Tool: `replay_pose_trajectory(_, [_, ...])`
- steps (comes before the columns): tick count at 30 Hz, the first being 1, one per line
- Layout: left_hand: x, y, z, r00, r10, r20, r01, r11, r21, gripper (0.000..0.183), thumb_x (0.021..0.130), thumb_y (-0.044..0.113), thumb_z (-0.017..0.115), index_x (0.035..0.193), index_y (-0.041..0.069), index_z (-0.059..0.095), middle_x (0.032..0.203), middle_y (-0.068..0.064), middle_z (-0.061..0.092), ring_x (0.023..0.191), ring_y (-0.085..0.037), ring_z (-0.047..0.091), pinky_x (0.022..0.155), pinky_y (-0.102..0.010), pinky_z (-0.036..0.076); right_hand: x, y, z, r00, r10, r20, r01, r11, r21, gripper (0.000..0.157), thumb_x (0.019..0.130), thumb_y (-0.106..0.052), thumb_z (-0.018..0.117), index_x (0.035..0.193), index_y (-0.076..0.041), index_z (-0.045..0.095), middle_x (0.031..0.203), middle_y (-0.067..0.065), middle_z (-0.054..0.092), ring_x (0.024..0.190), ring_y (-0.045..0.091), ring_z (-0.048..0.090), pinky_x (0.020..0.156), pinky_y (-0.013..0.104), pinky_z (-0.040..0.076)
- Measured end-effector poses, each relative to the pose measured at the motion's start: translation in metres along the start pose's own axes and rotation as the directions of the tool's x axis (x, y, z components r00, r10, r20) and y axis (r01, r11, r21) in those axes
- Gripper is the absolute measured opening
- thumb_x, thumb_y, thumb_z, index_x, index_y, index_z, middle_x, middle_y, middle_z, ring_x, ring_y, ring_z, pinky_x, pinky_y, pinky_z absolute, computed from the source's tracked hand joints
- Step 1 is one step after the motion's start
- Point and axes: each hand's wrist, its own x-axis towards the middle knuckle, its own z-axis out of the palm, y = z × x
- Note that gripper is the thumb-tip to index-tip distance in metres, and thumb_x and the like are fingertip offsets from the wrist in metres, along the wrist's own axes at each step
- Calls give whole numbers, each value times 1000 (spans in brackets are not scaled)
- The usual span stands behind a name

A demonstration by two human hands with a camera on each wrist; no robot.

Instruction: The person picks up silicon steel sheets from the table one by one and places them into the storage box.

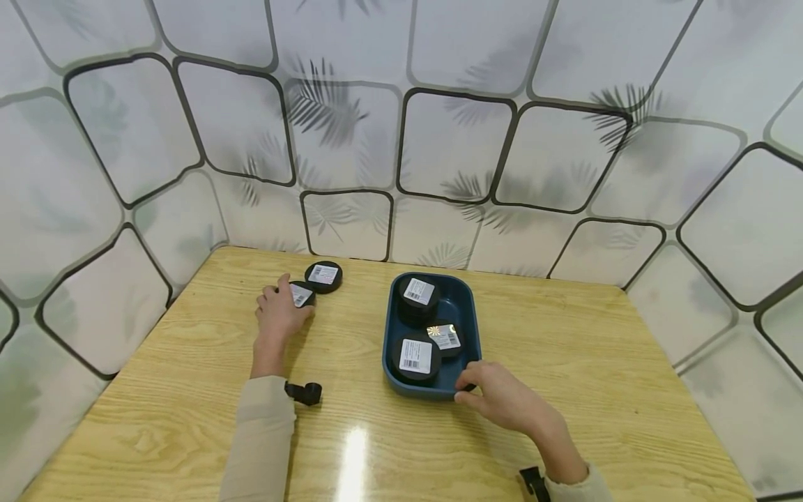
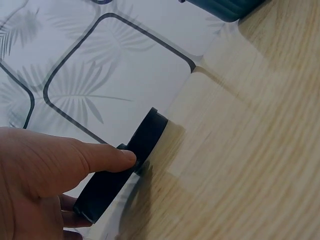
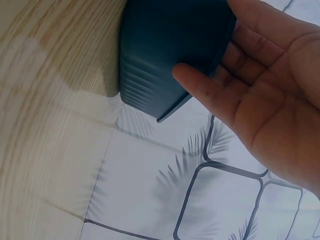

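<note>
My left hand (image 1: 280, 312) grips a round black disc (image 1: 302, 295) with a white label, at the left of the table. In the left wrist view the thumb lies along the side of this disc (image 2: 107, 192), and the fingers are partly hidden behind it. Just beyond it lies another labelled black disc (image 1: 323, 277). My right hand (image 1: 502, 397) holds the near right corner of a dark blue plastic tray (image 1: 467, 300). One digit presses the outer wall of the tray (image 3: 165, 45), while other fingers reach over the rim.
Inside the tray are a stack of black discs (image 1: 418, 293) at the back, a disc with a gold sticker (image 1: 444, 337), and a labelled disc (image 1: 416, 358) in front. The wooden table (image 1: 564, 328) meets a patterned curtain (image 1: 351, 223) at its back edge.
</note>
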Motion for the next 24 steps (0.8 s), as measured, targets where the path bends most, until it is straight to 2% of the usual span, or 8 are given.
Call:
replay_pose_trajectory(14, [-3,9,-5,1000,4,-27,-5,999,-49,88,90,27,66,157,6,12,145,-38,23,132,-54,25,108,-66,21,0,0,0,1000,-6,-5,6,1000,6,7,92,-16,70,96,-12,75,89,-8,62,83,8,58,71,29,50])
replay_pose_trajectory(24, [-9,16,-12,996,60,-63,-64,996,-61,87,90,27,68,156,5,15,146,-38,24,134,-55,24,108,-67,21,-1,0,0,1000,2,-4,-2,1000,10,6,92,-15,70,95,-12,75,89,-9,62,82,8,57,72,30,50])
